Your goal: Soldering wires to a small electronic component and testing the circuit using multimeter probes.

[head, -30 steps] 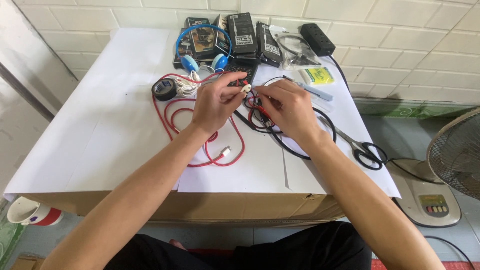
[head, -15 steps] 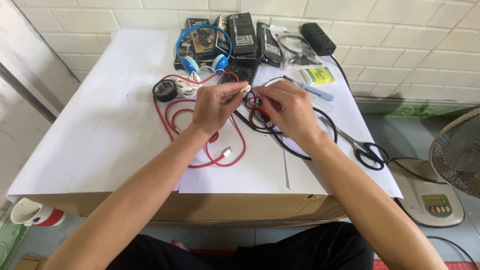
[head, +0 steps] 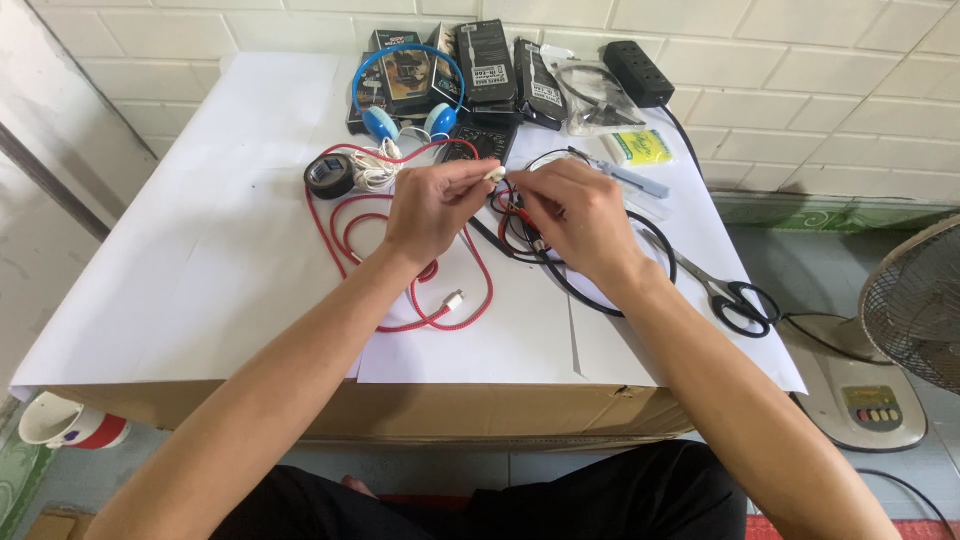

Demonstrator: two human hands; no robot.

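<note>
Both hands met mid-frame: left hand pinched a white plug in its fingers; right hand fingers pinched thin wires, apparently mid-joining, needing steady alignment.

both forearms are bare, with no sleeves, watch or rings in view; black trousers cover the lap below.

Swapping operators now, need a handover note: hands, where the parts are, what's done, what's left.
Left hand: pinching a small white connector at its fingertips.
Right hand: fingertips at the same connector, over the black cables.
Red cable lies looped on the white paper, its white plug free. Tape roll at left, scissors at right, both untouched.
Done: connector picked up. Left: cannot tell whether anything is joined yet; check before continuing.
</note>
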